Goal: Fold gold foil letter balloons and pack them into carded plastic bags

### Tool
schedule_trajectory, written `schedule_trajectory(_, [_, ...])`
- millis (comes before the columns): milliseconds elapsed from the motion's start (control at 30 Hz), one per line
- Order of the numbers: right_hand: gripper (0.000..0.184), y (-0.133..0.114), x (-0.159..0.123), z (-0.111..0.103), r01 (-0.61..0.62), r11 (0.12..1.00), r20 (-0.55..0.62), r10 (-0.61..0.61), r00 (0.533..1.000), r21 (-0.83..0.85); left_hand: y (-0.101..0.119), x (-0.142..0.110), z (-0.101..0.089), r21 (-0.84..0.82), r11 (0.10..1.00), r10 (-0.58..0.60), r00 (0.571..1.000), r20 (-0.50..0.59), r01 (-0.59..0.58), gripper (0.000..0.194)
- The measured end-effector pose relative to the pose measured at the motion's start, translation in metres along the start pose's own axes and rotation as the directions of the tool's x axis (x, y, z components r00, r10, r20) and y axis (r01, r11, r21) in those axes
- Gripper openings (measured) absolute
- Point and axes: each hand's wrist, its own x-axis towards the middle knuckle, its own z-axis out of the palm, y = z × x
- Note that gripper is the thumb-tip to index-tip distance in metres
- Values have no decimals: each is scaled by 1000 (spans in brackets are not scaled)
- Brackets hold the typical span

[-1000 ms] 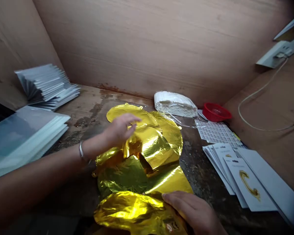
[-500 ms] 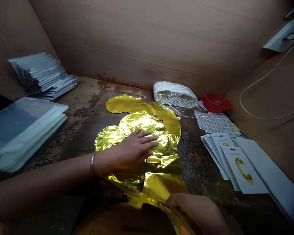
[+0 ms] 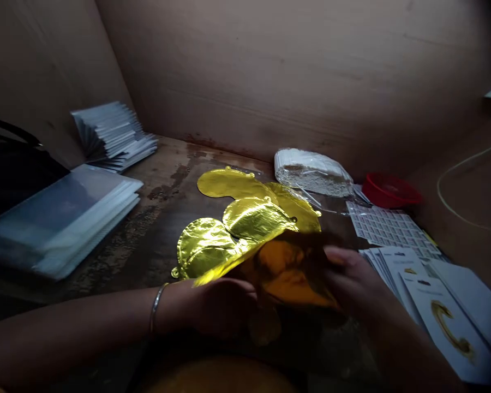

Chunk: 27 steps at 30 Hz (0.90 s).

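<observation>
A flat gold foil balloon (image 3: 245, 224) lies crumpled on the dark wooden table (image 3: 147, 240). Its near part is folded up and lifted between both hands. My left hand (image 3: 216, 305), with a metal bangle at the wrist, grips the lower left edge of the folded foil, fingers curled. On the right, my right hand (image 3: 352, 273) is closed on the other side of the foil, thumb on top. The far lobes of the balloon still rest flat on the table.
White cards (image 3: 433, 295) printed with a gold letter lie at the right, beside a sheet of small stickers (image 3: 388, 226). A red bowl (image 3: 388, 190) and a bagged white bundle (image 3: 311, 172) stand at the back. Stacks of clear sleeves (image 3: 61, 218) and grey packets (image 3: 110, 134) sit left. Wooden walls enclose the table.
My left hand left the top of the flat foil and took its near edge. My right hand moved up and right, and the near part of the balloon is folded upward.
</observation>
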Motion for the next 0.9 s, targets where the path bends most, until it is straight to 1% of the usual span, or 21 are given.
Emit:
schedule_trajectory(33, [30, 8, 23, -3, -10, 1000, -83, 10, 997, -3, 0, 0, -1, 2, 1000, -11, 1000, 1, 11, 19])
schedule_trajectory(67, [35, 17, 45, -6, -26, 999, -143, 20, 990, -45, 0, 0, -2, -5, 1000, -17, 1000, 4, 17, 20])
schedule_trajectory(133, [39, 38, 82, -7, -18, 994, -182, -2, 983, -109, 0, -1, -3, -33, 998, -46, 999, 7, 46, 26])
schedule_trajectory(167, [40, 48, 95, -6, -17, 990, -196, -12, 980, -142, -1, -1, -3, -50, 996, -74, 997, 4, 74, 28])
schedule_trajectory(233, [38, 64, 109, -5, -14, 979, -226, -33, 974, -203, -3, -2, -4, -80, 989, -126, 992, -1, 126, 30])
schedule_trajectory(333, [38, 75, 111, -6, -12, 958, -289, -74, 954, -287, -3, -5, -4, -111, 981, -160, 987, -8, 158, 32])
schedule_trajectory(433, [42, 74, 111, -8, 3, 937, -324, -124, 938, -351, -2, -6, -4, -139, 980, -149, 989, -21, 144, 30])
schedule_trajectory(533, [40, 70, 117, -7, 28, 907, -308, -171, 936, -420, -3, -5, -3, -168, 974, -156, 988, -22, 150, 31])
schedule_trajectory(633, [37, 70, 124, -1, 40, 863, -283, -209, 936, -504, -5, -4, -3, -175, 969, -174, 985, 1, 172, 31])
schedule_trajectory(733, [35, 71, 126, 6, 46, 814, -266, -242, 933, -579, -3, -5, -2, -186, 967, -178, 984, 0, 175, 37])
schedule_trajectory(800, [33, 71, 126, 9, 50, 784, -250, -256, 934, -618, 1, -6, -3, -197, 960, -210, 976, -50, 197, 39])
schedule_trajectory(867, [32, 70, 124, 10, 53, 758, -230, -263, 937, -650, 5, -5, -6, -163, 956, -269, 953, -143, 245, 33])
schedule_trajectory(900, [32, 69, 123, 10, 54, 747, -221, -264, 939, -662, 6, -4, -7, -113, 956, -288, 937, -196, 270, 28])
